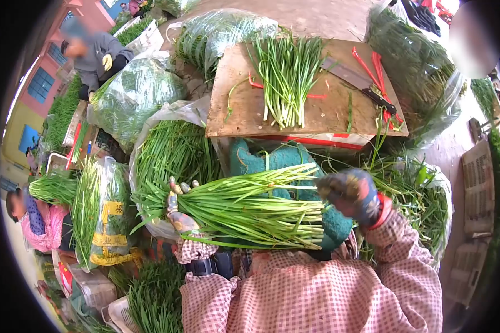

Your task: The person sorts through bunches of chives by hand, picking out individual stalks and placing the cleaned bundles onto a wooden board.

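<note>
My left hand [180,211], in a patterned glove, is closed around the leafy end of a bunch of garlic chives [250,208]. The bunch lies sideways over my lap, pale stalk ends pointing right. Just beyond those ends is my right hand [350,194], in a dark, stained glove and slightly blurred. Its fingers are curled together; whatever they hold, if anything, is hidden. Beneath the bunch is a teal cloth [333,225]. Another bunch of chives [289,83] lies on a wooden board [233,111] in front of me, beside a large knife [361,86].
Red ties [375,69] lie near the knife. Plastic bags of chives stand around me: a left bag [175,139], a far bag [222,36] and a right bag [414,72]. Loose chives [411,194] are heaped by my right arm. Other people [100,55] sit at the left.
</note>
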`<state>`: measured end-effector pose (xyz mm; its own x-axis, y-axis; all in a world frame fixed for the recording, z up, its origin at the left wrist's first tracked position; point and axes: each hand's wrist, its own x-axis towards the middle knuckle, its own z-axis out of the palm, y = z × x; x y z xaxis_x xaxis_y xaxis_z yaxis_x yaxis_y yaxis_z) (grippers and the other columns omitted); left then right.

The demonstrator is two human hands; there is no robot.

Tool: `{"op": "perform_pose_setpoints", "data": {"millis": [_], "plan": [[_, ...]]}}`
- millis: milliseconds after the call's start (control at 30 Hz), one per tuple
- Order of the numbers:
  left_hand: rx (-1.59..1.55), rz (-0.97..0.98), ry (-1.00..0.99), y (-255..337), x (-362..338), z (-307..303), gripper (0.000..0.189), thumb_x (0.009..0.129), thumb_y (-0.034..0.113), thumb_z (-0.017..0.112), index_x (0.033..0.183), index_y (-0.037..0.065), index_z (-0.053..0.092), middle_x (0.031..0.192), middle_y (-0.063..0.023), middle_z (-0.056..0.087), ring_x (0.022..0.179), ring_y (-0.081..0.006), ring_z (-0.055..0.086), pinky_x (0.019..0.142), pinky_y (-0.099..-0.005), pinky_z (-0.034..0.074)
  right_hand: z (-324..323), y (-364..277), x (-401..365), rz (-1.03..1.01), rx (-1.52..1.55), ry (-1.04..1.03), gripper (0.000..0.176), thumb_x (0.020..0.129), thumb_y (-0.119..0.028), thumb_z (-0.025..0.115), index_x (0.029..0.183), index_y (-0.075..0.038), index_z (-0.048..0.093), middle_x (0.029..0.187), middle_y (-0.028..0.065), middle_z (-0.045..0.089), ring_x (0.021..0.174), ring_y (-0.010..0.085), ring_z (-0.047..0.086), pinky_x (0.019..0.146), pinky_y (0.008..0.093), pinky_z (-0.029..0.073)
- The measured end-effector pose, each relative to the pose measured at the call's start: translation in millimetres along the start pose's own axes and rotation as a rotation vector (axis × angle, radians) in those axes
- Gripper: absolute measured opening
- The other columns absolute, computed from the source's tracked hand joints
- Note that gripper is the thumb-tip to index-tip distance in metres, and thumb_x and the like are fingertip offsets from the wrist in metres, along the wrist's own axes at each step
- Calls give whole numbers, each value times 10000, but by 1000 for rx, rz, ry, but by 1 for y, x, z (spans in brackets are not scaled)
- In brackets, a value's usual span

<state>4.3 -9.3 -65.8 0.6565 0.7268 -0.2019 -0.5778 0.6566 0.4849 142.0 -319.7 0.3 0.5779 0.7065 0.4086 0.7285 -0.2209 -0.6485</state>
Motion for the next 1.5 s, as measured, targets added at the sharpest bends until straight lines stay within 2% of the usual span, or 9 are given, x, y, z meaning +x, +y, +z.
{"op": "perform_pose_setpoints", "data": {"millis": [400, 633, 733, 767, 933, 1267, 1400, 1467, 1500], "plan": [[2, 121, -146, 0, -3, 4, 425, 856, 203, 437, 1256, 77, 374, 714, 67, 518, 717, -88, 516, 928, -380, 380, 72, -28, -1, 15, -72, -485, 244, 735, -317, 621, 820, -88, 636, 531, 83, 542, 466, 227, 543, 456, 322, 433], [54, 160, -352, 1, -5, 1, 517, 858, 192, 428, 1323, 66, 240, 725, 62, 515, 748, -107, 528, 956, -399, 345, 44, -8, 0, 683, 1159, -465, 234, 703, -124, 682, 863, 30, 607, 812, 92, 623, 691, 152, 589, 635, 252, 474], [40, 176, -343, 0, 0, -2, 514, 862, 189, 419, 1322, 55, 235, 740, 51, 526, 761, -119, 532, 956, -406, 344, 48, 5, -5, 460, 1569, -375, 106, 630, -33, 676, 667, 5, 584, 607, 69, 562, 461, 130, 510, 442, 278, 430], [16, 176, -342, 0, 0, -7, 509, 867, 191, 409, 1323, 51, 229, 757, 44, 537, 761, -121, 533, 953, -411, 347, 72, -1, -5, -303, 1727, 28, 144, 590, -61, 685, 639, -2, 563, 596, 88, 541, 441, 160, 483, 428, 318, 404], [-81, 105, -340, -1, 20, -51, 440, 887, 205, 380, 1286, 45, 286, 841, -36, 574, 886, -210, 517, 923, -430, 371, 28, 25, -10, -245, 1732, -710, 222, 801, -72, 552, 966, 76, 536, 808, 177, 570, 626, 160, 588, 454, 302, 473], [-202, 27, -299, -4, 21, -55, 443, 868, 176, 386, 1290, 70, 303, 732, 9, 576, 639, -141, 512, 787, -329, 421, -48, 40, -112, -48, 2294, -20, 211, 768, 18, 515, 975, 63, 519, 591, 61, 515, 408, 73, 438, 370, 191, 400], [-94, 102, -104, -2, 17, -67, 439, 865, 181, 401, 1282, 68, 324, 708, 28, 559, 637, -128, 504, 797, -318, 426, -101, 72, -115, -160, 1885, 0, 140, 835, -106, 462, 873, -4, 550, 638, 68, 572, 456, 85, 499, 397, 205, 405], [-243, -4, -187, 0, 24, -78, 461, 863, 279, 463, 1288, 147, 341, 698, 36, 573, 753, -149, 507, 817, -336, 423, -99, 44, -82, 768, 215, -69, 197, 822, -204, 491, 865, -26, 561, 779, 104, 610, 611, 133, 580, 500, 211, 453], [-227, -20, -194, 2, 27, -79, 461, 861, 301, 470, 1281, 152, 354, 671, 55, 564, 741, -143, 506, 819, -330, 425, -83, 64, -84, 512, -167, -122, 238, 738, -201, 560, 922, -52, 576, 822, 94, 614, 704, 180, 584, 567, 276, 465]]}}
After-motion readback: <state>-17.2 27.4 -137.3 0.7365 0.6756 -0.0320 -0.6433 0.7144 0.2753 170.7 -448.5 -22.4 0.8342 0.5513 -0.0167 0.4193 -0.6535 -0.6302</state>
